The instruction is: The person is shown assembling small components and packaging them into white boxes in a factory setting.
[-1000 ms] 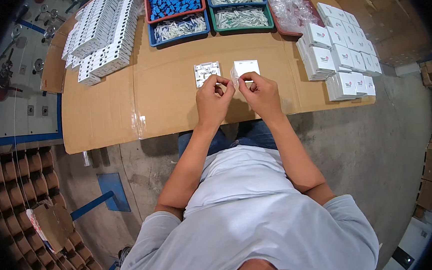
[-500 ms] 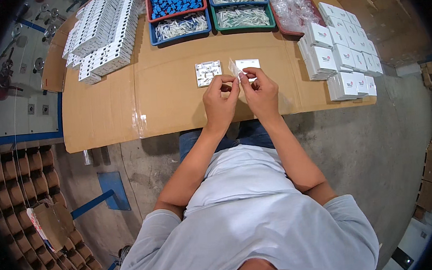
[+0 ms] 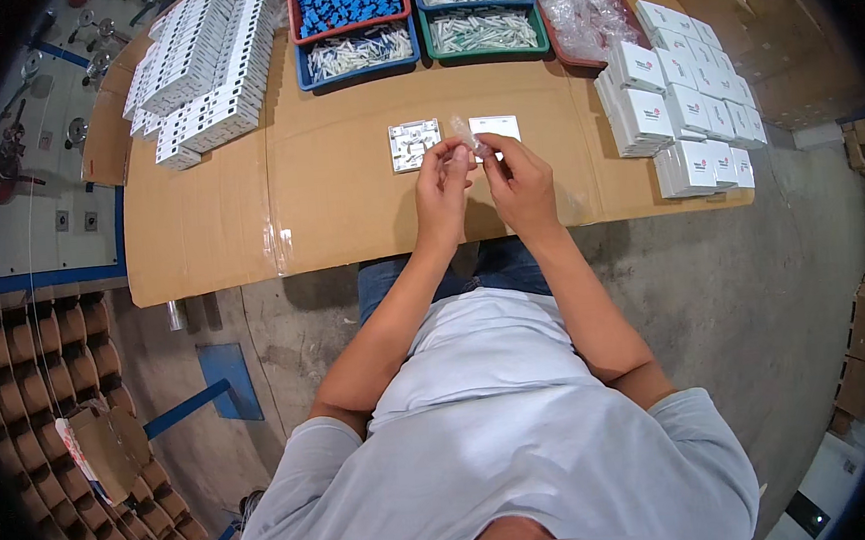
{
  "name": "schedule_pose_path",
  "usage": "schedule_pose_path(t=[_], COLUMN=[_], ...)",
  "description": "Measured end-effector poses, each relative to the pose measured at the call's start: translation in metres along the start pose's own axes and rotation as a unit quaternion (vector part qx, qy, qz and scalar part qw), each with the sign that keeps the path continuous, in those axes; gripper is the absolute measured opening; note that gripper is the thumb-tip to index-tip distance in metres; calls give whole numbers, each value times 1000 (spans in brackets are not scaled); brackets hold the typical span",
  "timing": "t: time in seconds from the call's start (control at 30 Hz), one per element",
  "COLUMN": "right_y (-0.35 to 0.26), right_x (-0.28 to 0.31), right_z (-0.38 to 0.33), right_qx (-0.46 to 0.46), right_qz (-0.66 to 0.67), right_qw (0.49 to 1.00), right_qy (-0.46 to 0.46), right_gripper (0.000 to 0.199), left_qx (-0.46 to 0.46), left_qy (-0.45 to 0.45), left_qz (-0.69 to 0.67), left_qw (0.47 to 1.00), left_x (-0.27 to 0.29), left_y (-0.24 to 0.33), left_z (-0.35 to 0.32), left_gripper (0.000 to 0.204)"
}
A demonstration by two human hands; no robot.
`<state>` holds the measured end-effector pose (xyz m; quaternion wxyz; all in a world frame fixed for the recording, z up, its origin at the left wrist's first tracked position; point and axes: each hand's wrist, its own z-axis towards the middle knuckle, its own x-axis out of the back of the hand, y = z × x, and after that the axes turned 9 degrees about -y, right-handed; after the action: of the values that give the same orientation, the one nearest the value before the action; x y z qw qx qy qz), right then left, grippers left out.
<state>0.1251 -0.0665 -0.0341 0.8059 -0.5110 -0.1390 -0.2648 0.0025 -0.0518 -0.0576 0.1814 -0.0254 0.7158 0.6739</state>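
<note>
In front of me, a small clear plastic bag (image 3: pixel 462 127) is held up between my two hands, its upper end standing above the fingertips. My left hand (image 3: pixel 441 191) is closed, thumb and forefinger pinched at the bag's left side. My right hand (image 3: pixel 524 188) pinches the bag's lower right side. Whatever the bag contains is too small to make out. Just beyond my left fingers lies a white plastic housing (image 3: pixel 409 141), its moulded inside facing up. A flat white cover (image 3: pixel 505 126) lies behind my right fingers, partly hidden by them.
Cardboard (image 3: pixel 337 196) covers the table. White housings (image 3: pixel 211 115) are stacked at the far left, white boxed units (image 3: pixel 687 112) at the right. Along the back stand bins of blue parts (image 3: pixel 349 3), pale small pieces (image 3: pixel 362 54) and clear bags (image 3: pixel 585 13).
My left hand has turned, and its fingers have straightened somewhat. The bag has tilted and looks more crumpled between my fingertips. The housing and cover stay put.
</note>
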Motion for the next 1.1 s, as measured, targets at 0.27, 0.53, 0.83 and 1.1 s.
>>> schedule_pose_path(t=[0.27,0.53,0.83,1.1], right_y=[2,-2,12,6], right_x=[-1,-12,-3,1], right_z=[-2,-6,-8,-4], right_qx=[-29,-320,-329,-328], right_qz=[75,506,487,524], right_qw=[994,797,800,781], right_qy=[-79,-80,-116,-83], right_gripper=[18,18,17,16], left_qx=[51,30,-3,49], left_qy=[-37,-74,-18,-136], left_qz=[-155,-236,-317,-208], left_qw=[986,968,948,967], left_x=[9,10,28,23], left_y=[8,11,7,3], left_z=[2,-1,8,0], left_gripper=[38,35,47,54])
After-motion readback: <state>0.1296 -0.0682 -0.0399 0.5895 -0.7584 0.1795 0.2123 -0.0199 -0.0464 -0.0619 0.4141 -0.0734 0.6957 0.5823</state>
